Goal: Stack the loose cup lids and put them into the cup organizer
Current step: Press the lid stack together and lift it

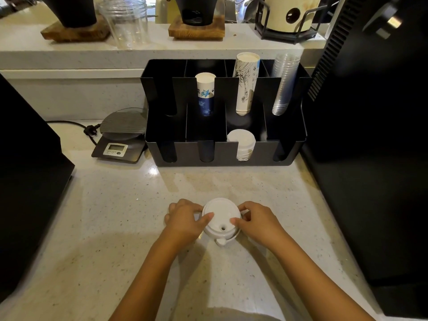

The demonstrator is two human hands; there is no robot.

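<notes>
A small stack of white cup lids (221, 216) sits on the speckled counter in front of me, sip hole facing me. My left hand (185, 220) grips its left side and my right hand (257, 222) grips its right side, thumbs resting on the top lid. Behind it stands the black cup organizer (222, 156). Its front row holds a stack of white lids (242, 142) in the third slot from the left. The back row holds blue-printed paper cups (205, 93), tall white printed cups (246, 82) and clear plastic cups (283, 84).
A grey digital scale (120, 137) with a cable sits left of the organizer. Large black machines flank the counter at the left (30, 181) and the right (370, 135). A raised shelf behind carries clear cups (126, 22) and wooden stands.
</notes>
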